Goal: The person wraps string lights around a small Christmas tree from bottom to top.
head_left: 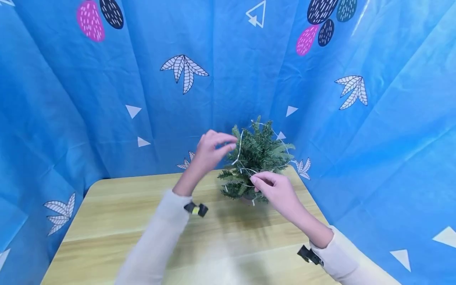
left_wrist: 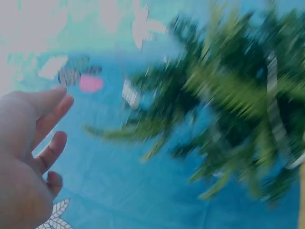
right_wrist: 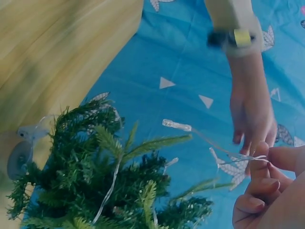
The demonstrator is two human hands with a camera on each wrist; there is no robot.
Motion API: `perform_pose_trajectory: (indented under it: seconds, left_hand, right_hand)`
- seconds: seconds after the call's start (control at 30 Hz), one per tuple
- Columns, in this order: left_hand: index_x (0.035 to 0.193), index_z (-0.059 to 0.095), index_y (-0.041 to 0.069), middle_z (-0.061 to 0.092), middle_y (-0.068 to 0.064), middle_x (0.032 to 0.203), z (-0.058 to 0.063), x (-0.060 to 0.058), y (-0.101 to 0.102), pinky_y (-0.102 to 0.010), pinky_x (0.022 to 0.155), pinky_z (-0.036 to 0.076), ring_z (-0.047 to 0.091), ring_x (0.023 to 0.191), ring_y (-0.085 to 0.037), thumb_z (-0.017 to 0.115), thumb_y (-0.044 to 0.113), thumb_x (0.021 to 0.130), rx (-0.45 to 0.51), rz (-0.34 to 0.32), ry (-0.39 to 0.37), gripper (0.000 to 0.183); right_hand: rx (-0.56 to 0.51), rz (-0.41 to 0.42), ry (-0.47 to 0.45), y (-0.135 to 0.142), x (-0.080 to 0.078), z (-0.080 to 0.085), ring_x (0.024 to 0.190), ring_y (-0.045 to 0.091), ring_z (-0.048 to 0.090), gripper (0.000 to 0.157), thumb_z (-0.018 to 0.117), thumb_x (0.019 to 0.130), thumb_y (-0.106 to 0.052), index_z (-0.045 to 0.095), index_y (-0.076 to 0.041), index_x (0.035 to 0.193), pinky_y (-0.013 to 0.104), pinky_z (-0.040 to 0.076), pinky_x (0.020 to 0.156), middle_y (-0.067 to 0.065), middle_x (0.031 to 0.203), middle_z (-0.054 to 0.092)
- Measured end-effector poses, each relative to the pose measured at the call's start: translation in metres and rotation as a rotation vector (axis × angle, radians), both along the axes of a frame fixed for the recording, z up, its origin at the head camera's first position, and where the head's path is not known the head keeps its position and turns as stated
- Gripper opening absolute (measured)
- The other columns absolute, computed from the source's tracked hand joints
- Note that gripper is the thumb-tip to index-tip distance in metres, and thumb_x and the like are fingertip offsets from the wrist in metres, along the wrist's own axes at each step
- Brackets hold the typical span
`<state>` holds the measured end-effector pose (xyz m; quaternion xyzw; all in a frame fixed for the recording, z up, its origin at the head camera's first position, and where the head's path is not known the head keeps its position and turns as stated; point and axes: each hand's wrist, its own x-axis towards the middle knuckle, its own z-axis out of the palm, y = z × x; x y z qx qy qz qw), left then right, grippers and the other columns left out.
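A small artificial Christmas tree (head_left: 261, 152) stands near the back right of the table, with a thin string of lights (head_left: 240, 146) looped loosely over its branches. At its front, my right hand (head_left: 277, 192) pinches the light wire between thumb and fingertips. The right wrist view shows that wire (right_wrist: 209, 141) with a clear bulb (right_wrist: 176, 125) hanging off beyond the fingers. My left hand (head_left: 210, 151) hovers at the tree's left side, fingers bent loosely and apart from the branches. In the left wrist view, the left hand (left_wrist: 21, 157) holds nothing; the tree (left_wrist: 224, 105) is blurred there.
Pale wood-grain table (head_left: 135, 213) with rounded back corners lies below. Blue patterned cloth (head_left: 228, 79) hangs close behind the tree and along both sides. A roundish grey part (right_wrist: 20, 160) shows beside the branches in the right wrist view.
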<state>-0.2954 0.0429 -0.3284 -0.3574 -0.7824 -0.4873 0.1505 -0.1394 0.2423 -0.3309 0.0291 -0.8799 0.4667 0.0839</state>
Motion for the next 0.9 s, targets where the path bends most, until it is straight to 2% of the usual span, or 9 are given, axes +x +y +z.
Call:
perform_pose_trajectory:
  seconds: [0.07,0.13,0.27,0.37,0.43,0.5,0.67,0.73,0.9]
  left_hand:
    - [0.112,0.077,0.017,0.075,0.003,0.114,-0.013,0.018,0.0,-0.035,0.088,0.038,0.053,0.092,-0.016,0.075,0.021,0.09,-0.002,0.013,0.078,0.022]
    - [0.112,0.077,0.018,0.075,0.002,0.115,-0.027,0.03,0.003,-0.034,0.086,0.04,0.054,0.093,-0.014,0.077,0.019,0.089,0.017,-0.004,0.126,0.023]
    - [0.113,0.077,0.019,0.075,0.004,0.116,-0.048,0.04,0.011,-0.03,0.081,0.042,0.054,0.092,-0.012,0.079,0.018,0.087,0.008,-0.021,0.233,0.026]
    - [0.111,0.078,0.019,0.076,0.004,0.114,-0.057,0.043,0.019,-0.029,0.077,0.042,0.054,0.089,-0.011,0.08,0.019,0.085,-0.011,-0.01,0.314,0.026]
    - [0.107,0.079,0.019,0.076,0.005,0.11,-0.061,0.044,0.024,-0.028,0.075,0.04,0.054,0.086,-0.011,0.081,0.019,0.085,-0.004,-0.005,0.339,0.023]
    - [0.102,0.08,0.019,0.077,0.006,0.105,-0.064,0.044,0.028,-0.028,0.073,0.04,0.054,0.084,-0.01,0.082,0.02,0.084,0.01,0.01,0.363,0.019]
    - [0.096,0.08,0.021,0.077,0.008,0.098,-0.067,0.041,0.034,-0.026,0.071,0.04,0.055,0.081,-0.01,0.082,0.02,0.083,0.008,0.051,0.402,0.013]
    - [0.096,0.08,0.021,0.077,0.008,0.097,-0.067,0.04,0.035,-0.026,0.07,0.039,0.054,0.081,-0.01,0.081,0.022,0.085,-0.01,0.069,0.393,0.011]
    - [0.097,0.079,0.023,0.076,0.009,0.098,-0.066,0.036,0.036,-0.027,0.068,0.038,0.051,0.08,-0.011,0.076,0.026,0.089,-0.06,0.128,0.326,0.009]
  right_hand:
    - [0.012,-0.013,-0.008,0.003,-0.001,-0.001,0.072,0.025,0.061,0.023,0.065,0.099,-0.035,0.076,-0.018,0.11,0.03,0.052,0.062,0.006,0.085,0.072]
    - [0.017,-0.02,-0.011,0.006,-0.001,-0.001,0.071,0.027,0.061,0.023,0.065,0.099,-0.035,0.076,-0.019,0.11,0.031,0.052,0.061,0.006,0.085,0.072]
    - [0.028,-0.016,-0.014,0.01,-0.001,-0.002,0.066,0.025,0.059,0.025,0.065,0.099,-0.036,0.076,-0.017,0.11,0.031,0.05,0.057,0.007,0.086,0.072]
    - [0.042,-0.008,-0.02,0.012,-0.002,-0.003,0.058,0.019,0.056,0.025,0.065,0.099,-0.036,0.077,-0.015,0.108,0.031,0.048,0.054,0.007,0.085,0.072]
    - [0.043,-0.007,-0.031,0.012,-0.001,-0.004,0.054,0.018,0.054,0.026,0.066,0.098,-0.036,0.077,-0.014,0.108,0.031,0.047,0.051,0.006,0.084,0.072]
    - [0.039,-0.008,-0.043,0.014,-0.002,-0.004,0.057,0.018,0.055,0.027,0.066,0.098,-0.036,0.077,-0.014,0.108,0.031,0.048,0.053,0.005,0.084,0.072]
    - [0.079,-0.023,-0.048,0.024,-0.001,-0.003,0.08,0.022,0.067,0.025,0.068,0.097,-0.034,0.077,-0.014,0.11,0.031,0.054,0.067,0.005,0.092,0.075]
    - [0.115,-0.025,-0.049,0.031,-0.001,0.0,0.087,0.023,0.069,0.024,0.069,0.096,-0.032,0.077,-0.015,0.11,0.032,0.055,0.072,0.005,0.094,0.076]
    - [0.208,-0.024,-0.077,0.056,-0.002,0.01,0.085,0.023,0.066,0.024,0.07,0.095,-0.032,0.077,-0.014,0.109,0.034,0.052,0.069,0.006,0.094,0.076]
